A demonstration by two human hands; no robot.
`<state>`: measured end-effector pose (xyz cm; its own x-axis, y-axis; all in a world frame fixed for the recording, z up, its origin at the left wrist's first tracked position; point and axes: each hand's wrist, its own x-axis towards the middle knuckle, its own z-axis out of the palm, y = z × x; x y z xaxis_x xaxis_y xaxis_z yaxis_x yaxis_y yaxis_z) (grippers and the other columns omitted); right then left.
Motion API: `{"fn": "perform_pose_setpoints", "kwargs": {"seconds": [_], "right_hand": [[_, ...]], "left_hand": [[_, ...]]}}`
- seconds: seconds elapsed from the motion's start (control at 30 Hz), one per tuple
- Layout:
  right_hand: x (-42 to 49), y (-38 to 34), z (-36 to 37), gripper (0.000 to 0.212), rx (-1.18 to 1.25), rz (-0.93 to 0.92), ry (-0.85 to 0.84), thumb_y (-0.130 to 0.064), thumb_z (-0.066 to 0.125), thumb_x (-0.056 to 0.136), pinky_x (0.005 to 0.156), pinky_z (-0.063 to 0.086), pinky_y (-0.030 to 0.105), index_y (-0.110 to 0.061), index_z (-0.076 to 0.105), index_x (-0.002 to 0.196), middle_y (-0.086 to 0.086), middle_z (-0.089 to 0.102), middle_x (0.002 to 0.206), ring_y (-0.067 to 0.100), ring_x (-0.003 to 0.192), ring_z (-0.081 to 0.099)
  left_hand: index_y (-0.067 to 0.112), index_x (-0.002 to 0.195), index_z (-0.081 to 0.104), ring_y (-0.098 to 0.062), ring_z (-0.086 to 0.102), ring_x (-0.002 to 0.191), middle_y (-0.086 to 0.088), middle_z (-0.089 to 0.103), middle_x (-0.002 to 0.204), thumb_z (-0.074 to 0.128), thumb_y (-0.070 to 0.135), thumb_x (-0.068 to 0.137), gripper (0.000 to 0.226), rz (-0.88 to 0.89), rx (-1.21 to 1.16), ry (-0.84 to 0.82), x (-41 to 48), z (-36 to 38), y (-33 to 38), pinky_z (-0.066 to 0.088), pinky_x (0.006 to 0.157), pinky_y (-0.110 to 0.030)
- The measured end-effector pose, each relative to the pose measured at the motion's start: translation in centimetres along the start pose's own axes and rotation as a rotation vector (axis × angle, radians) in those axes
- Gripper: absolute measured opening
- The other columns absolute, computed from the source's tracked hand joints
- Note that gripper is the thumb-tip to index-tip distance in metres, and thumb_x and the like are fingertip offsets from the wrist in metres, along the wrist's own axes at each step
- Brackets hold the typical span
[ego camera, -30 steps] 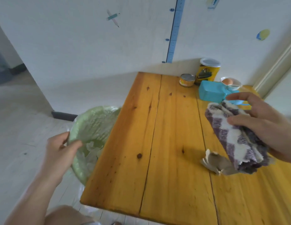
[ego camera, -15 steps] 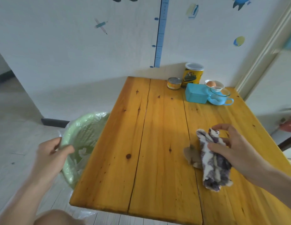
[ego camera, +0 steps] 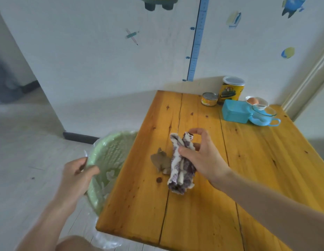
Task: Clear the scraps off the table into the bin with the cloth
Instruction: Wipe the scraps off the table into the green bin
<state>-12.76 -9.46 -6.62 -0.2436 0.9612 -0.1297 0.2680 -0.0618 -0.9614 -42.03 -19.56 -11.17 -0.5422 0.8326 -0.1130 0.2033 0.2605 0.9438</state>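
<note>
I see open wood on the table (ego camera: 202, 223) between the scrap (ego camera: 160, 161) and the left edge, nothing in that lane. The bin (ego camera: 110, 153) sits just beside and below that edge, mouth open, rim gripped by my left hand (ego camera: 77, 178), which takes up the near-left part of the rim. My right hand (ego camera: 201, 156) closed round the cloth (ego camera: 181, 165) sits right behind the scrap, touching it. Near half of the table is bare, so is the right side. Far-right corner is crowded: small can (ego camera: 209, 99), yellow tin (ego camera: 231, 90), blue box (ego camera: 236, 111), blue cup (ego camera: 264, 118), egg bowl (ego camera: 257, 102), all well apart from the scrap. Wall (ego camera: 103, 60) closes off the far edge.
</note>
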Motion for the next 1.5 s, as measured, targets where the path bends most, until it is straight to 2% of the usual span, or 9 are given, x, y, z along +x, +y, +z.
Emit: {"fn": "perform_pose_setpoints", "kwargs": {"seconds": [0.13, 0.23, 0.33, 0.53, 0.7, 0.9, 1.0, 1.37, 1.5], "right_hand": [[2.3, -0.8, 3.8, 0.053, -0.008, -0.029, -0.067, -0.021, 0.071, 0.091, 0.076, 0.063, 0.044, -0.032, 0.036, 0.128, 0.008, 0.072, 0.105, 0.022, 0.086, 0.075], [3.5, -1.5, 6.1, 0.052, -0.016, -0.030, -0.119, -0.023, 0.071, 0.092, 0.077, 0.063, 0.045, -0.032, 0.034, 0.128, 0.007, 0.071, 0.106, 0.021, 0.087, 0.074], [4.1, -2.3, 8.1, 0.052, -0.045, -0.045, -0.161, -0.024, 0.068, 0.093, 0.077, 0.063, 0.044, -0.033, 0.033, 0.130, 0.007, 0.067, 0.110, 0.023, 0.090, 0.073], [4.2, -3.2, 9.9, 0.054, -0.041, -0.080, -0.190, -0.022, 0.065, 0.096, 0.075, 0.060, 0.056, -0.037, 0.031, 0.135, 0.007, 0.062, 0.103, 0.037, 0.092, 0.072], [4.8, -2.8, 9.4, 0.053, 0.016, -0.055, -0.151, -0.019, 0.068, 0.092, 0.076, 0.059, 0.058, -0.037, 0.035, 0.130, 0.018, 0.068, 0.108, 0.041, 0.094, 0.071], [5.3, -3.5, 10.0, 0.055, 0.121, -0.023, -0.193, -0.018, 0.071, 0.092, 0.082, 0.062, 0.042, -0.029, 0.036, 0.133, 0.006, 0.063, 0.112, 0.022, 0.094, 0.072], [5.4, -3.8, 10.0, 0.052, 0.149, -0.036, -0.201, -0.017, 0.070, 0.092, 0.080, 0.063, 0.038, -0.029, 0.038, 0.131, 0.006, 0.066, 0.111, 0.020, 0.092, 0.072], [5.4, -3.6, 8.0, 0.052, 0.125, -0.041, -0.166, -0.019, 0.076, 0.087, 0.080, 0.062, 0.036, -0.025, 0.048, 0.131, 0.003, 0.069, 0.113, 0.016, 0.093, 0.073], [5.3, -3.6, 7.1, 0.046, 0.170, -0.028, -0.170, -0.015, 0.072, 0.091, 0.073, 0.062, 0.030, -0.025, 0.048, 0.129, 0.004, 0.071, 0.110, 0.016, 0.089, 0.074]], "left_hand": [[-0.017, 0.082, 0.055, -0.029, 0.046, 0.059, -0.024, 0.050, 0.063, 0.061, -0.006, 0.084, 0.012, 0.013, 0.019, 0.019, 0.5, 0.1, -0.5, 0.033, 0.051, -0.030], [-0.012, 0.077, 0.058, -0.025, 0.051, 0.052, -0.025, 0.050, 0.060, 0.060, -0.008, 0.086, 0.010, 0.026, 0.029, 0.034, 0.6, 0.3, -0.5, 0.035, 0.040, -0.023], [-0.008, 0.075, 0.061, -0.016, 0.055, 0.041, -0.014, 0.056, 0.053, 0.060, -0.009, 0.086, 0.011, 0.038, 0.022, 0.047, 0.5, 0.4, -0.3, 0.038, 0.035, -0.022], [-0.010, 0.081, 0.065, -0.042, 0.065, 0.060, -0.035, 0.064, 0.079, 0.062, -0.005, 0.085, 0.006, 0.033, 0.008, 0.094, 0.9, -0.1, -0.6, 0.046, 0.053, -0.034], [-0.014, 0.083, 0.060, -0.036, 0.062, 0.063, -0.040, 0.060, 0.082, 0.062, -0.003, 0.083, 0.011, -0.012, -0.023, 0.094, 1.2, -0.5, -1.2, 0.044, 0.061, -0.040], [-0.016, 0.083, 0.056, -0.047, 0.063, 0.066, -0.042, 0.059, 0.086, 0.063, -0.002, 0.082, 0.016, -0.044, -0.061, 0.118, 1.5, -1.0, -1.8, 0.045, 0.065, -0.042], [-0.016, 0.086, 0.058, -0.057, 0.063, 0.082, -0.040, 0.061, 0.089, 0.063, 0.000, 0.082, 0.018, -0.063, -0.074, 0.131, 1.5, -1.2, -2.1, 0.048, 0.066, -0.044], [-0.008, 0.099, 0.067, -0.049, 0.070, 0.090, -0.031, 0.071, 0.098, 0.058, -0.003, 0.088, 0.015, -0.182, -0.183, 0.148, 3.7, -0.5, -4.2, 0.056, 0.086, -0.065], [-0.004, 0.097, 0.065, -0.042, 0.069, 0.083, -0.029, 0.070, 0.097, 0.053, -0.005, 0.093, 0.013, -0.264, -0.217, 0.122, 6.1, 0.2, -6.5, 0.057, 0.081, -0.056]]}}
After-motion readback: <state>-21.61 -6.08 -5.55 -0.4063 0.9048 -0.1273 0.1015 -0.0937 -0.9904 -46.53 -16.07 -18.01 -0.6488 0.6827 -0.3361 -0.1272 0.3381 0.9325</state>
